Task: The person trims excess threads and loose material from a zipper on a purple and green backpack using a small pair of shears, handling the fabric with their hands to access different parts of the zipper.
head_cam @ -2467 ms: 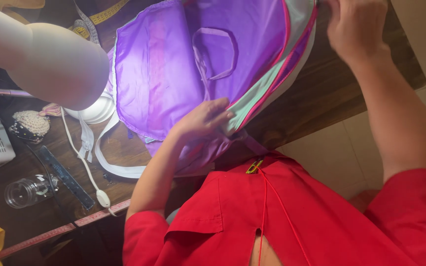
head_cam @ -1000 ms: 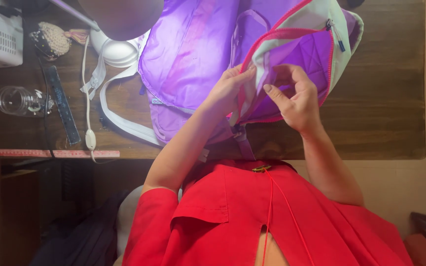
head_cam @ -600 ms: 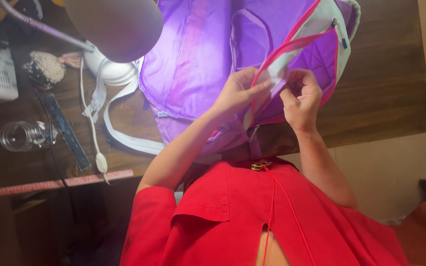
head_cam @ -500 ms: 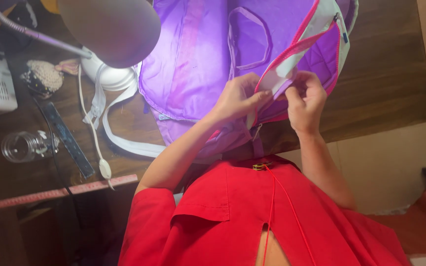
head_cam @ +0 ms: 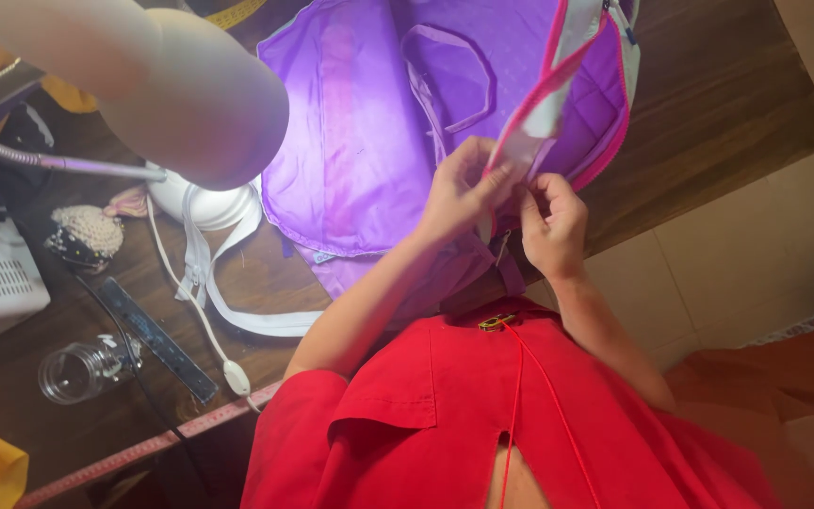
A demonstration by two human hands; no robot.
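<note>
Your left hand (head_cam: pixel 459 193) and right hand (head_cam: pixel 550 221) both pinch the pink-edged flap (head_cam: pixel 544 113) of the purple backpack (head_cam: pixel 360 141) — fingers pressed together; it lies on the counter (head_cam: pixel 727 113).

Right hand (head_cam: pixel 553 221), up past bag's (head_cam: pixel 379 141) top corner 2.5 s ago, now down beside left hand (head_cam: pixel 459 193) at pink-zipped flap edge (head_cam: pixel 544 113). Left hand, then flat on purple fabric, now pinches flap edge. Hands closer than 1 s ago, almost touching. Flap, folded wide open 1 s ago, now drawn up into narrow strip, standing edge-on. View shifts: lamp head (head_cam: pixel 171 94) bulks larger at upper left; jar (head_cam: pixel 82 369), ruler (head_cam: pixel 157 339) slide lower; tiled floor (head_cam: pixel 737 283) shows more at right.
</note>
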